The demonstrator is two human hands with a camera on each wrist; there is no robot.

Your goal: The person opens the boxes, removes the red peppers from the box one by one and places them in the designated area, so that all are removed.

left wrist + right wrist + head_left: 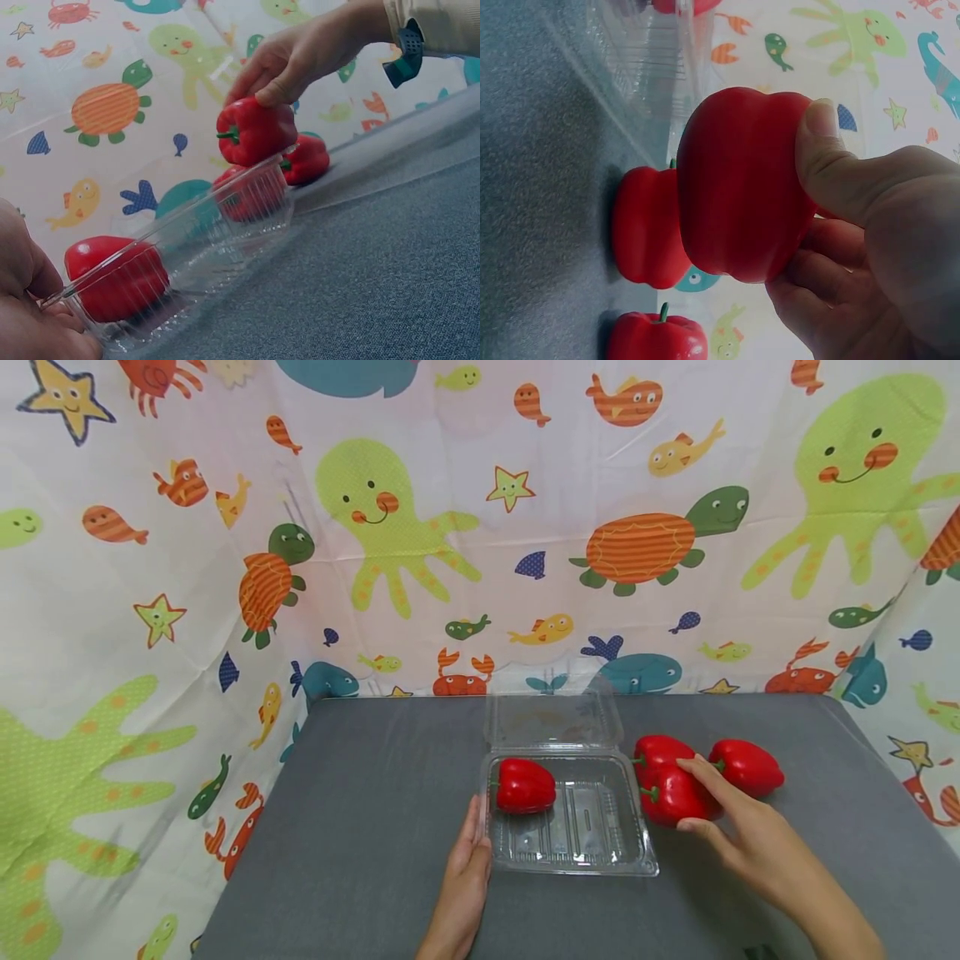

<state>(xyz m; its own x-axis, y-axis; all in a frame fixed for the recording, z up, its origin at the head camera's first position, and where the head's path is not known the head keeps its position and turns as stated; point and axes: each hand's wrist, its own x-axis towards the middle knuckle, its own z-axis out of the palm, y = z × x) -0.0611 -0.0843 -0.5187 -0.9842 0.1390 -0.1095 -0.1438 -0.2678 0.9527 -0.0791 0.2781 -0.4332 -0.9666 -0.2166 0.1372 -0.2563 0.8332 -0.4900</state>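
Observation:
A clear plastic clamshell container (600, 852) lies with its lid folded back, and one red bell pepper (525, 787) rests at the left inside it. My left hand (463, 878) holds the container's left rim, thumb on the near side. To the right, my right hand (742, 827) grips a second red bell pepper (739, 184) between thumb and fingers, lifted above the table beside the container's right edge. In the left wrist view this held pepper (255, 131) shows its green stem toward the container. Two more bell peppers, one behind it (660, 748) and one farther right (746, 768), lie on the table.
The open lid (553, 720) leans back toward the printed curtain (480, 635) behind the grey table (375, 827). A small dark object (761, 952) shows at the table's front edge. A dark band (407, 56) circles the right wrist.

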